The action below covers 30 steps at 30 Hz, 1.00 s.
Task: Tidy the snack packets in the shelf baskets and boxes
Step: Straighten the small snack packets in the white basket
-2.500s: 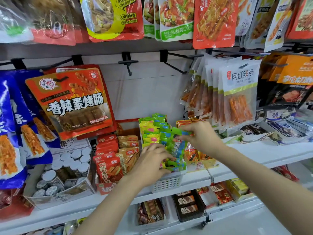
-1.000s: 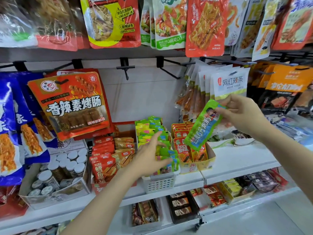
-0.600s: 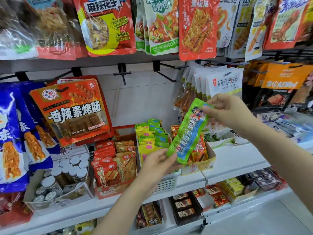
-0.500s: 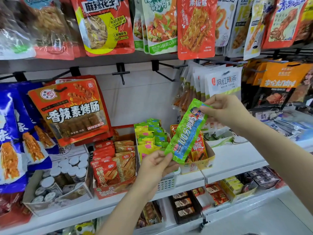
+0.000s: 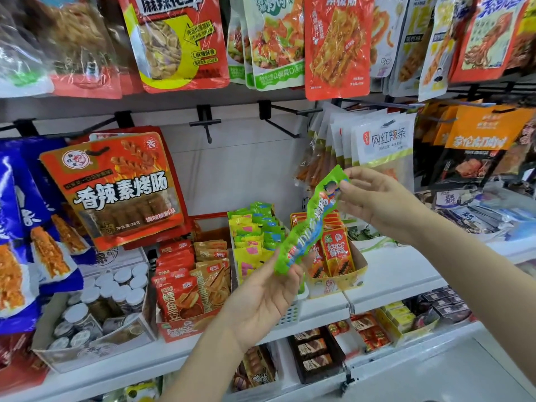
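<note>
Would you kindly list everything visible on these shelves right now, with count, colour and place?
Long packet: one, green and blue, held up in front of the shelf by both ends.
White basket: one, middle shelf, holding many green and yellow small packets.
Yellow box: one, right of the basket, holding red packets.
Red box: one, left of the basket, with red and tan packets.
Jar box: one, far left, many white-lidded jars.
Orange-red hanging bag: one in front, upper left.
White hanging bags: several in a row, upper right.
Top-row bags: many, mostly red and green.
Left hand: holds the packet's lower end.
Right hand: fingers pinch its upper end.
</note>
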Motion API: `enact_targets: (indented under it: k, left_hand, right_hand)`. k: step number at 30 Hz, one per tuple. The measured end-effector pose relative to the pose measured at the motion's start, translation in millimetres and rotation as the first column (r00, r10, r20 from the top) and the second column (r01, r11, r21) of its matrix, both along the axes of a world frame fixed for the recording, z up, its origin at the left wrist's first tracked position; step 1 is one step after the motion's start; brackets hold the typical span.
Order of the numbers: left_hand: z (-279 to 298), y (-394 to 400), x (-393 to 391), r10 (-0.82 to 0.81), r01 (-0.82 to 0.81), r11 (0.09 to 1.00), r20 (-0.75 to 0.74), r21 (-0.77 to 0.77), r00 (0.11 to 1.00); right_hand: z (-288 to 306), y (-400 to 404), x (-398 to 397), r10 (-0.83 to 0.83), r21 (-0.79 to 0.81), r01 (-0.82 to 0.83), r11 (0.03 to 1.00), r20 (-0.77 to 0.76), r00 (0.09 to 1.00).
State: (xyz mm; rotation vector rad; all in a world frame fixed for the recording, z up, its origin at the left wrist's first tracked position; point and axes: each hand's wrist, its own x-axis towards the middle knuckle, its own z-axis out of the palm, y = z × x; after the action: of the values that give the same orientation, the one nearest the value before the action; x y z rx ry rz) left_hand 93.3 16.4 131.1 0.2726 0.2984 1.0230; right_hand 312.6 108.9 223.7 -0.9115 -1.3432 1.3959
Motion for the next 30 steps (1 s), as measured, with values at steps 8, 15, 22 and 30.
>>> enact_targets:
  k: [8,15,22,30]
  left_hand:
    - [-19,0,8,0.49,-0.217,0.85,-0.57,0.479,0.66]
    - [-19,-3,7,0.501,-0.179,0.838,-0.595,0.516,0.628]
    - [-4,-4,6,0.035,-0.007,0.996,-0.313,0.091,0.949]
    - [-14,7,10,0.431,-0.25,0.896,-0.586,0.366,0.686]
  right_hand:
    - [-7,-2,9,0.064,-0.095,-0.046,0.994,0.198,0.978]
    - [-6,-4,3,0.025,-0.097,-0.012,0.995,0.136,0.99]
    - [-1,-4,1,0.076,-0.093,-0.074,0.993,0.013,0.997]
    - [10,-5,8,0.175,-0.122,-0.167,0.978,0.06,0.983]
